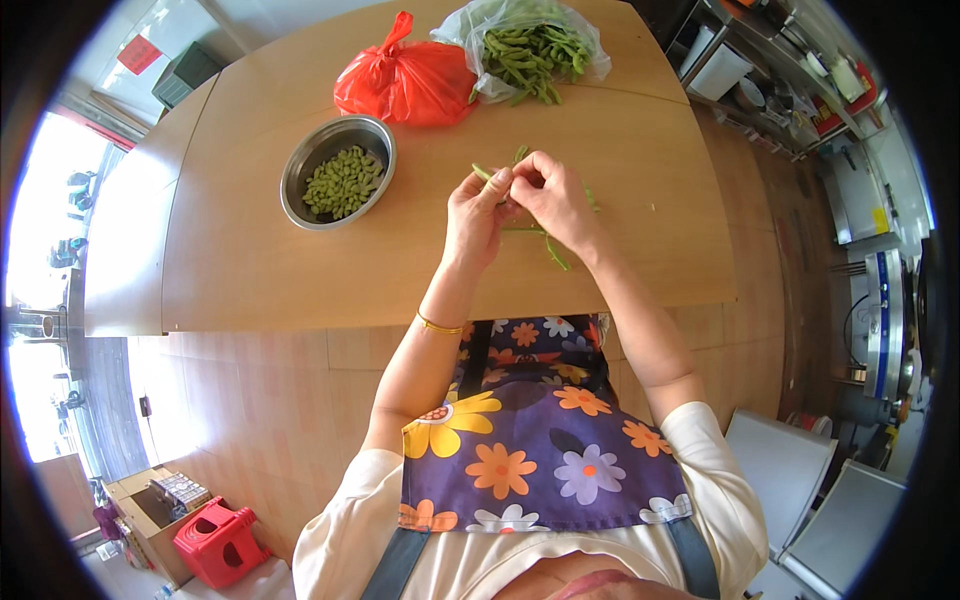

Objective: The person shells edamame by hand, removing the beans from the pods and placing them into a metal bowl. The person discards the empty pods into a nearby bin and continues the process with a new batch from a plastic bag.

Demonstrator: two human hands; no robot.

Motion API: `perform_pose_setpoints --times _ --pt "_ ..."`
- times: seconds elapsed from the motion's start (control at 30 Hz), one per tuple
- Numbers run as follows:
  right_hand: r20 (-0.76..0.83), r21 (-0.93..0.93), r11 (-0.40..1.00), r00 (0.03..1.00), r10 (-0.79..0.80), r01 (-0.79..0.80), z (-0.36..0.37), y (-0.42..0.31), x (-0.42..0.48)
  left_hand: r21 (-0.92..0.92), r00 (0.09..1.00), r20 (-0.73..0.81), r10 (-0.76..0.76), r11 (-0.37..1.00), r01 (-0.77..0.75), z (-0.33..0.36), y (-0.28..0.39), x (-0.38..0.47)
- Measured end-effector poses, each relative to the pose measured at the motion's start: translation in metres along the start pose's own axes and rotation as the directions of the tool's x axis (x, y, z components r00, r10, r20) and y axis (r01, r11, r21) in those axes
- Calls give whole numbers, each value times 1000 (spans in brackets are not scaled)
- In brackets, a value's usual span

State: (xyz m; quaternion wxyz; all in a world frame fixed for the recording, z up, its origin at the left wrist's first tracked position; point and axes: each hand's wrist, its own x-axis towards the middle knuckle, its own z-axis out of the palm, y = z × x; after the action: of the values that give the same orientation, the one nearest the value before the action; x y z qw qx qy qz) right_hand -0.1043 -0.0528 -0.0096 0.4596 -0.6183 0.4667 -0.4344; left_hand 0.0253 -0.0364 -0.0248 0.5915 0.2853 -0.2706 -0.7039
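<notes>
Between the fingers of my left hand (480,210) is a green soybean pod (481,172), its tip showing past the thumb. My right hand (551,191) meets the left at the fingertips; whether it grips the pod too is hidden. Green pod pieces and stems (556,253) lie on the wooden table (420,277) below and behind my hands. Left of them a steel bowl (291,196) holds shelled green soybeans (343,182). Farther back, a clear plastic bag (459,30) lies open with many whole pods (532,60) spilling from its mouth.
A knotted red plastic bag (409,82) stands behind the bowl, touching the clear bag. The table's near edge runs just in front of my apron (540,450). A red plastic stool (219,544) and a cardboard box (135,510) are on the floor at lower left; metal shelves (795,67) stand at upper right.
</notes>
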Motion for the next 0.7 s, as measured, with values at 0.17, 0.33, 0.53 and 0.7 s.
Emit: perform_pose_setpoints --times 0.17,0.33,0.53,0.7 --pt "192 370 910 974 124 -189 -13 14 21 20 999 -9 38 999 -37 -5 -6 1" --pt "79 165 976 988 132 -144 -15 14 21 2 999 -23 38 999 -38 -1 -6 5" --pt "-28 -208 978 999 -24 17 -2 2 8 40 998 -66 21 999 -18 -3 -4 9" --pt "-83 -373 900 958 -274 225 1 -2 8 31 993 -109 47 999 -44 -4 -8 10"
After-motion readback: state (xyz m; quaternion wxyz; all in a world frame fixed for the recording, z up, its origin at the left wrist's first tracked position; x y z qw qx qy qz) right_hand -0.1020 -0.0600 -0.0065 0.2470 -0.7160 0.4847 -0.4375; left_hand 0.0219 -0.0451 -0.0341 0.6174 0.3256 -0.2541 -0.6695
